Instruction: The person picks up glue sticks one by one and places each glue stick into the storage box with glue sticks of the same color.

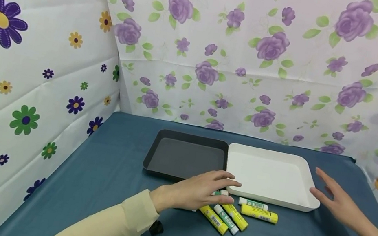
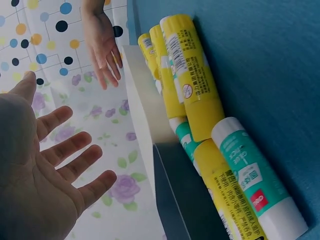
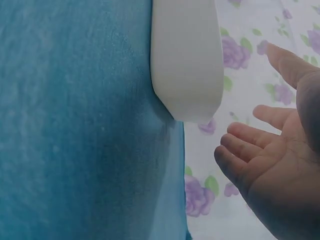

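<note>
Several glue sticks lie in front of two trays, some with yellow barrels and some green and white. My left hand (image 1: 202,190) hovers over them with its fingers spread, hiding part of the pile in the head view. A yellow glue stick (image 1: 259,214) and a green-and-white glue stick (image 1: 253,204) sit to its right. In the left wrist view, a green-and-white glue stick (image 2: 257,177) lies close beside yellow ones (image 2: 192,75). My right hand (image 1: 339,201) is held off the right end of the white tray (image 1: 272,201), fingers extended, holding nothing.
The dark grey tray (image 1: 186,137) stands left of the white one, side against side, toward the back of the table. A blue cloth (image 1: 99,170) covers the tabletop. Flowered sheets (image 1: 192,52) hang behind and to the left.
</note>
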Demonstrator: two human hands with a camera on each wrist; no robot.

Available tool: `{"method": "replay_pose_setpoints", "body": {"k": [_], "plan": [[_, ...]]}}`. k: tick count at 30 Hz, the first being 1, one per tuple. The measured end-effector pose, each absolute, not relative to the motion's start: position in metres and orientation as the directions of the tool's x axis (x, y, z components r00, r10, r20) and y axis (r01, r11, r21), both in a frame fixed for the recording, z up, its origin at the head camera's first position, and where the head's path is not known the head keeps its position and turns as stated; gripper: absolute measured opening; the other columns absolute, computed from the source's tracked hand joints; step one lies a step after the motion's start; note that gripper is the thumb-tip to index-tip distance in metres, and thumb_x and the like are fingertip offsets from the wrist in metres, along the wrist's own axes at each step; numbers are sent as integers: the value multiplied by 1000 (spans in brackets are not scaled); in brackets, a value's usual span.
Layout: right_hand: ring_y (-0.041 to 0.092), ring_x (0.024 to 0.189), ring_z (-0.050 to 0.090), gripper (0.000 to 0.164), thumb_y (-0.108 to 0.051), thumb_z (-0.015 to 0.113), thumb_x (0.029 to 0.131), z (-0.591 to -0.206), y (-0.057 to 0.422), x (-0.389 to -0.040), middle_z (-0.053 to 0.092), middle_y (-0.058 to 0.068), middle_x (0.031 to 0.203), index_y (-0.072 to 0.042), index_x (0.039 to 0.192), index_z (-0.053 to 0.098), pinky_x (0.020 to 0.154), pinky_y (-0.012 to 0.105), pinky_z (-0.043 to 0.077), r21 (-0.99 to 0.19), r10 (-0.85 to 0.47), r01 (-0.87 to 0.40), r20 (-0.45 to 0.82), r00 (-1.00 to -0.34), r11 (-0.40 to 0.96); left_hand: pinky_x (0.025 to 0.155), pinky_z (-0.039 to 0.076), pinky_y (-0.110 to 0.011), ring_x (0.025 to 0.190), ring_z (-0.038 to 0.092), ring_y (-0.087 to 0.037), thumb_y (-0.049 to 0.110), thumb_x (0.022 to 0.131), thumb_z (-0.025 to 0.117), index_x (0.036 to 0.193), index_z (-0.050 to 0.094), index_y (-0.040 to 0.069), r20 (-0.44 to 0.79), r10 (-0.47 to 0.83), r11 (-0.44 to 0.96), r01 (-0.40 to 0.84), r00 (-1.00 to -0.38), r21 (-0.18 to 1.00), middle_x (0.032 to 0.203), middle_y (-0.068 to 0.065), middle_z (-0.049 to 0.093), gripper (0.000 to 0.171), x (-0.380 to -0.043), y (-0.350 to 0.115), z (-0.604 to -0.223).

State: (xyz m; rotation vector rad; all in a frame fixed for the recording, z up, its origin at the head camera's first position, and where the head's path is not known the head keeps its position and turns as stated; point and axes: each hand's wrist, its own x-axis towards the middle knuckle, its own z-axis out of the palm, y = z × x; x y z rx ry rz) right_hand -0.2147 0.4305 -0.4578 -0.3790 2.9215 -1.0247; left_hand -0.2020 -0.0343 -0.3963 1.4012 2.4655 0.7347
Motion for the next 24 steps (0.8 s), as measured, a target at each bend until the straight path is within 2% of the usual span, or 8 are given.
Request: {"method": "replay_pose_setpoints", "body": {"k": [1, 4, 7, 10, 13, 15, 22, 24], "plan": [[66, 143, 21, 81, -29, 57, 110, -459, 432, -214, 11, 36, 166, -17, 169, 2, 122, 23, 24, -631, -235, -222, 64, -970, 743, 119, 37, -41, 149, 38, -20, 49, 112, 40, 162, 38, 27, 62, 852, 417, 745, -520, 521, 164, -4, 36, 55, -201, -34, -397], [65, 145, 20, 80, -29, 55, 111, -461, 435, -213, 11, 35, 167, -18, 169, 2, 121, 17, 19, -663, -232, -211, 58, -971, 719, 118, 38, -39, 147, 40, -18, 48, 112, 41, 161, 40, 27, 70, 861, 400, 755, -504, 520, 162, -3, 38, 53, -200, -34, -401], [67, 143, 20, 79, -31, 53, 111, -462, 436, -213, 11, 34, 167, -19, 169, 0, 115, 65, 27, -680, -225, -184, 29, -974, 709, 118, 38, -38, 146, 41, -17, 48, 111, 43, 160, 43, 27, 76, 869, 385, 763, -490, 520, 160, -1, 41, 53, -199, -33, -404], [68, 142, 23, 79, -31, 53, 111, -461, 437, -213, 12, 35, 167, -18, 169, -1, 99, 79, 32, -682, -223, -174, 17, -975, 710, 117, 39, -36, 145, 43, -16, 48, 110, 45, 159, 44, 25, 79, 875, 373, 770, -477, 518, 158, 0, 42, 54, -197, -33, -406], [65, 142, 27, 78, -33, 52, 111, -461, 438, -212, 16, 32, 167, -19, 169, 1, 110, 45, 46, -662, -215, -170, 14, -976, 730, 116, 40, -34, 143, 45, -14, 47, 110, 46, 159, 44, 24, 75, 880, 367, 771, -469, 521, 157, 1, 44, 54, -195, -34, -409], [62, 142, 29, 78, -35, 52, 111, -460, 438, -212, 18, 31, 167, -20, 169, 3, 98, 17, 46, -651, -212, -169, 13, -977, 740, 115, 41, -32, 142, 45, -13, 48, 110, 46, 159, 45, 24, 66, 882, 366, 768, -466, 526, 156, 2, 45, 54, -194, -35, -410], [58, 144, 31, 75, -35, 50, 112, -460, 440, -211, 24, 32, 165, -15, 169, 6, 94, 19, 49, -661, -228, -178, 10, -974, 729, 113, 42, -31, 141, 47, -11, 52, 109, 43, 156, 48, 27, 40, 887, 380, 774, -461, 506, 155, 4, 47, 53, -190, -39, -415], [57, 141, 36, 74, -36, 50, 112, -460, 441, -211, 29, 31, 163, -12, 169, 9, 80, 5, 39, -655, -220, -169, 4, -975, 736, 113, 43, -31, 140, 48, -11, 52, 109, 42, 156, 49, 28, 30, 887, 386, 774, -462, 503, 154, 4, 48, 53, -190, -39, -418]]}}
